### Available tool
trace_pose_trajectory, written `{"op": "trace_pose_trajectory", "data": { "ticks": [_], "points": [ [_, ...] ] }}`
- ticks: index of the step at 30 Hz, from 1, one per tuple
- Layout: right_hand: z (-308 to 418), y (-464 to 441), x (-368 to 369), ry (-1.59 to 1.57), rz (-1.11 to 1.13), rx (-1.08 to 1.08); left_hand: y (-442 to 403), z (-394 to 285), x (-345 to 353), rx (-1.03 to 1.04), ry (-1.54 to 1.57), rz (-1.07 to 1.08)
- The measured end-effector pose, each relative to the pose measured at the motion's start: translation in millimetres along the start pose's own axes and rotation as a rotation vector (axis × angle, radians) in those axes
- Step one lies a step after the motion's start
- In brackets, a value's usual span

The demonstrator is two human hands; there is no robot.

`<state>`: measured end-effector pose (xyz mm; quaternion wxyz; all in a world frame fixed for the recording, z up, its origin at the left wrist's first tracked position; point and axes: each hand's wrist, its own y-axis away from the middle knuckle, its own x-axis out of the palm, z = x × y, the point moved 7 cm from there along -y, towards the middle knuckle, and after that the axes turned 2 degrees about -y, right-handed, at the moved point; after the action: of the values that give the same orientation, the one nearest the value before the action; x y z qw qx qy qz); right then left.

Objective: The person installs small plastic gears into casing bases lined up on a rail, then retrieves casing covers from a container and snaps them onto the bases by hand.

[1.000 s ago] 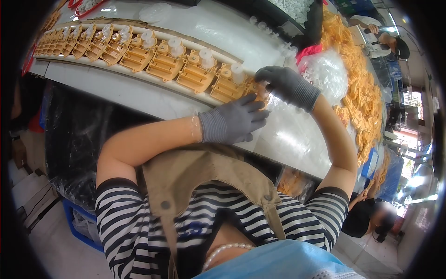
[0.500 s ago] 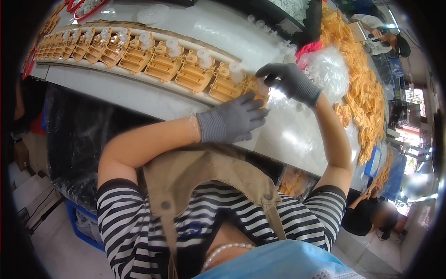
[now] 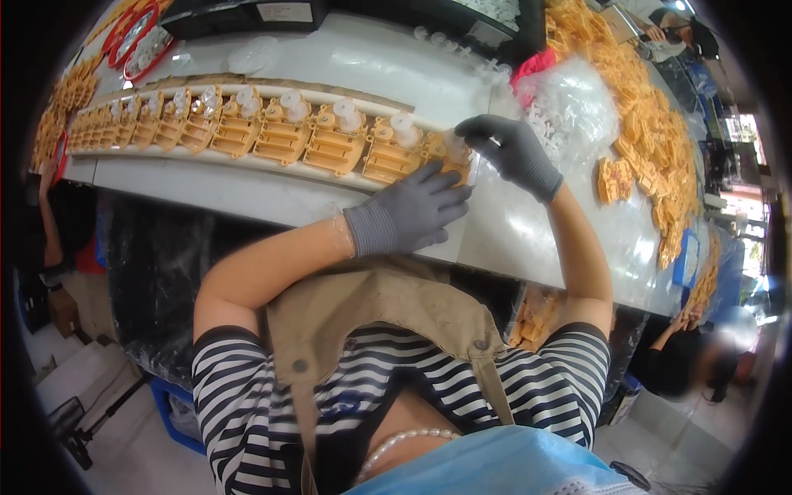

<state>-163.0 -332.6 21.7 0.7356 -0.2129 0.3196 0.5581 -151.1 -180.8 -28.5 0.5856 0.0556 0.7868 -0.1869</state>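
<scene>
My left hand [image 3: 410,210], in a grey glove, lies with fingers spread over the lower edge of the last orange housing [image 3: 437,151] at the right end of a long row. Above that housing's right side is my right hand [image 3: 513,153], also gloved, its thumb and forefinger curved toward a clear white part [image 3: 455,145] on the housing. Whether the fingertips grip that part is too small to tell. To the left, more orange housings [image 3: 334,143] stand side by side on a pale rail, each with white round pieces [image 3: 347,115] on top.
Orange parts [image 3: 652,157] are heaped at the right, beside a clear bag of white pieces [image 3: 573,99]. Black bins [image 3: 239,18] line the far side. Red-rimmed trays [image 3: 147,51] stand far left. Other people are at both sides.
The whole view has shifted, with more of the table's far left showing. My right hand's thumb and forefinger are a little farther apart than a second ago; my left hand stays on the housing.
</scene>
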Motion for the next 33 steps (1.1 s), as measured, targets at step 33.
{"op": "trace_pose_trajectory", "data": {
  "ticks": [33],
  "points": [
    [142.5, -320.9, -19.2, 0.457, -0.072, -0.232, 163.8, 187.9, -209.7, -0.365, 0.464, -1.072]
  ]
}}
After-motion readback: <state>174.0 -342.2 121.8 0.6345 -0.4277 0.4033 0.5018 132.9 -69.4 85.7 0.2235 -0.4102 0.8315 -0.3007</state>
